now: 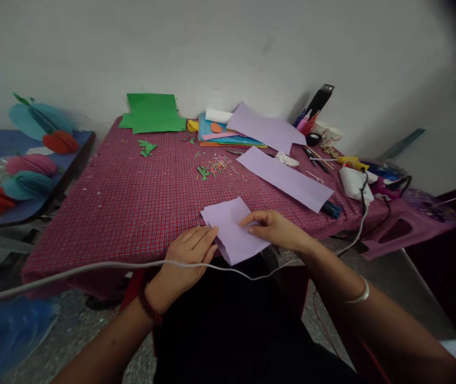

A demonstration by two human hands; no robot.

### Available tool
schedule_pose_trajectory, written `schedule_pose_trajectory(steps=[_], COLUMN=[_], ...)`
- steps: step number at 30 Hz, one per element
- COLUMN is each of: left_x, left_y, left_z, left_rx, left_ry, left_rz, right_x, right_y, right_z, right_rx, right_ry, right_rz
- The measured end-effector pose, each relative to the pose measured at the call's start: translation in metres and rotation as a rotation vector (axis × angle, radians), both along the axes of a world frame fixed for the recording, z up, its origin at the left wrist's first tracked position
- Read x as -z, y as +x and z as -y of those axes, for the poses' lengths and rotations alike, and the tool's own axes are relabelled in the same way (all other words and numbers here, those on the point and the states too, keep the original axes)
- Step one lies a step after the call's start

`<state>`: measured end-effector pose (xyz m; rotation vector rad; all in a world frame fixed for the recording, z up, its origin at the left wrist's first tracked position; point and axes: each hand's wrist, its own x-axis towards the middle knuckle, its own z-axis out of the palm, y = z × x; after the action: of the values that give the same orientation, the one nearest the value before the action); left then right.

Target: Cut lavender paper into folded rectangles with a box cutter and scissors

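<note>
A folded stack of lilac paper (239,242) lies at the table's front edge, its layers slightly fanned at the left. My left hand (190,249) is at its left edge, fingers straight and close together, gripping the margin. On the right side of the same paper is my right hand (271,228); its index finger and thumb rest on the top face, while the other fingers are partly hidden by the paper's right edge. A long lilac strip (286,178) and a larger lilac sheet (265,128) lie behind it.
A white cable (111,264) crosses before the table and over my left hand. Paper scraps (220,164), green sheets (153,113), pens (319,160) and a white power adapter (356,184) lie on the checked cloth (124,213). Paper ornaments (31,165) fill a side table.
</note>
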<state>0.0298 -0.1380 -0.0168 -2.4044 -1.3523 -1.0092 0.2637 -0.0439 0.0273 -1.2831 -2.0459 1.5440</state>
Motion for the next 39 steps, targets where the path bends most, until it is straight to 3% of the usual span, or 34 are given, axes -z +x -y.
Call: schedule_pose_trajectory(steps=[6,20,33,39], left_x=[-0.001,0.001,0.007,0.011], left_y=[0.0,-0.002,-0.005,-0.009], left_z=[-0.001,-0.003,-0.004,-0.004], left_rx=[-0.034,-0.008,-0.017,-0.025], left_ry=[-0.073,-0.018,-0.153,-0.105], left_rz=[-0.014,-0.047,0.059,0.002], right_x=[-0.001,-0.004,-0.004,-0.007], right_y=[0.0,-0.006,-0.007,-0.007], right_z=[0.0,-0.002,-0.005,-0.007], right_rx=[-0.007,0.046,-0.048,-0.086], right_ry=[-0.061,-0.086,-0.019,-0.027], right_rz=[-0.019,0.019,0.069,0.093])
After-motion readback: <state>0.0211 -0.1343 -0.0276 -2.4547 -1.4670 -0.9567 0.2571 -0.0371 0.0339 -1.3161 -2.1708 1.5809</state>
